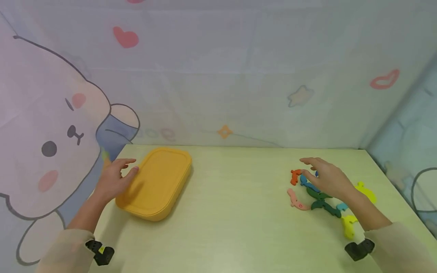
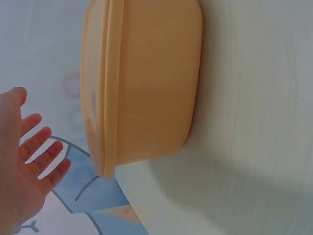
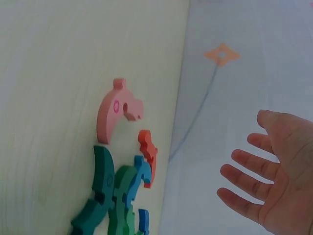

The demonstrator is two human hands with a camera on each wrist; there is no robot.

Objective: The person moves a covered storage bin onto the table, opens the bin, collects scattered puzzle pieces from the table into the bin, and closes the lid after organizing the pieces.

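Note:
A yellow lidded box lies on the left of the table, its lid on. My left hand hovers by the box's left edge with loosely bent fingers, holding nothing; the left wrist view shows the palm and spread fingers apart from the box wall. Over the coloured puzzle pieces on the right, my right hand is raised, also without anything in it. Among these pieces are a pink one, a red-orange one, a dark green one and a yellow one. The right hand and forearm partly hide the group.
The pale table stretches between the box and the pieces. Behind it hangs a printed curtain with a bear and hearts. Another curtain borders the right side. The box is close to the table's left edge.

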